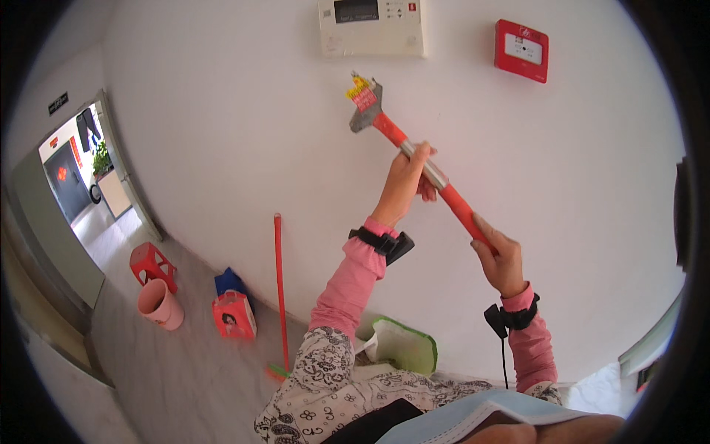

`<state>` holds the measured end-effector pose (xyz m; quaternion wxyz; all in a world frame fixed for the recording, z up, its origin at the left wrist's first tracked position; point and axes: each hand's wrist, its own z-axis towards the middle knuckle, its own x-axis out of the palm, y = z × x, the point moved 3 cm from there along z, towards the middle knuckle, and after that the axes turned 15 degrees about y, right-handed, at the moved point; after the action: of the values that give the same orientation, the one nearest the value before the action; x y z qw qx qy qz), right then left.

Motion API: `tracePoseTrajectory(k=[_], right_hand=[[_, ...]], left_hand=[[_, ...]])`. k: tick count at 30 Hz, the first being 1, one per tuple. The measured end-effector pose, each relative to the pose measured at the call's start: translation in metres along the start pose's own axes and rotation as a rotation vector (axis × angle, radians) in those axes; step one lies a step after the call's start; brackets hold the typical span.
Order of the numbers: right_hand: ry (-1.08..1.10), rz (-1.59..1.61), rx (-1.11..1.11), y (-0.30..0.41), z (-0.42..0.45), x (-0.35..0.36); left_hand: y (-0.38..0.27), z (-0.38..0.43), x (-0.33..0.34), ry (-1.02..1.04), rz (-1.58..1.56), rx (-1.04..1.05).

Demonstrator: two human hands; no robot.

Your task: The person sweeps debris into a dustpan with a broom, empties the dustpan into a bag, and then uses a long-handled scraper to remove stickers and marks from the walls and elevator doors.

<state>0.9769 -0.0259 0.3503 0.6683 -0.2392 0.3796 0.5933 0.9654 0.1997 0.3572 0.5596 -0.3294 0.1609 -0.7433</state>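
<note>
Both hands hold a long-handled scraper with a red handle and a bare metal section partway along it. My left hand is wrapped around that metal section, nearer the head. Lower down to the right, my right hand grips the end of the red handle. The grey scraper head points up and left, with a torn red and yellow label on it. Behind it is the white wall; whether the blade's edge touches the wall I cannot tell.
Above the scraper are a cream control panel and a red alarm call point. A red-handled broom leans low on the left. A pink bucket, red stool, red bag and green-rimmed bin stand below.
</note>
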Motion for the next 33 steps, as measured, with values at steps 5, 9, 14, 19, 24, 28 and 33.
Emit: tracePoseTrajectory(k=[5, 9, 14, 19, 24, 28, 33], right_hand=[[0.08, 0.068, 0.112, -0.034, -0.078, 0.028], [0.118, -0.044, 0.205, -0.051, -0.096, 0.039], [0.177, -0.188, 0.291, -0.069, -0.12, 0.043], [0.361, -0.298, 0.419, -0.062, -0.15, 0.051], [0.419, -0.344, 0.417, -0.038, -0.164, 0.038], [0.5, -0.47, 0.334, -0.023, -0.157, 0.026], [0.561, -0.422, 0.329, -0.011, -0.159, 0.013]], left_hand=[[0.048, -0.06, -0.003, 0.258, 0.131, -0.345], [0.076, -0.089, -0.027, 0.273, 0.11, -0.523], [0.101, -0.14, -0.111, -0.224, 0.23, -0.533], [0.102, -0.154, -0.12, -0.324, 0.291, -0.5], [0.15, -0.164, -0.077, -0.188, 0.347, -0.507], [0.177, -0.177, -0.059, -0.126, 0.905, -0.344], [0.209, -0.199, -0.074, -0.243, 1.079, -0.211]])
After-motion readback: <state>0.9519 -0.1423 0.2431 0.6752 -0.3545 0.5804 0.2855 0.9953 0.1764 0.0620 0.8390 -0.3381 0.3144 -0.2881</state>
